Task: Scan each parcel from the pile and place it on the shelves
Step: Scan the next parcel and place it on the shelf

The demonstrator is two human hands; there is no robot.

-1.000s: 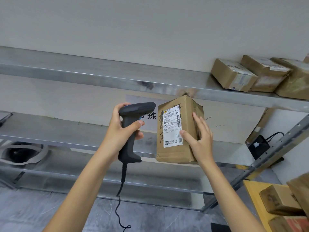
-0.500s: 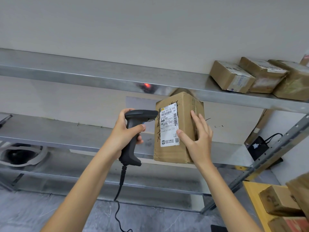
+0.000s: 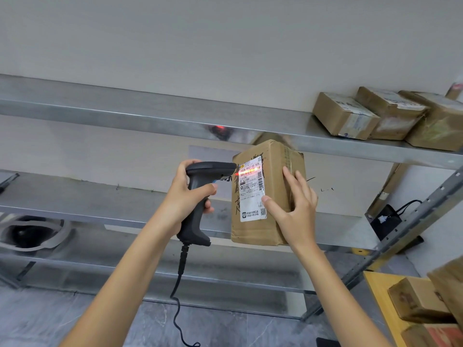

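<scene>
Our right hand (image 3: 294,209) holds the parcel (image 3: 265,194) upright in the air, fingers spread flat along its right face and the thumb pressed on the lower corner of the label (image 3: 251,190), so the grip clamps the box between thumb and fingers. The forearm rises from below right, wrist bent slightly back. Our left hand (image 3: 186,199) wraps round the handle of the black scanner (image 3: 200,194), index finger curled over the trigger, the scanner's head level and just beside the parcel's left edge. A red scan line glows across the barcode near the top of the label.

The parcel is a tall brown cardboard box, creased and taped, with black handwriting down its left face beside the white label. It hangs just in front of the middle shelf (image 3: 100,196), its top close under the upper shelf (image 3: 150,113). Up and to the right of the grip, three brown parcels (image 3: 343,115) sit on the upper shelf. Below right, more boxes (image 3: 413,300) lie on a yellow surface. The scanner's cable (image 3: 179,296) hangs down below the left hand.
</scene>
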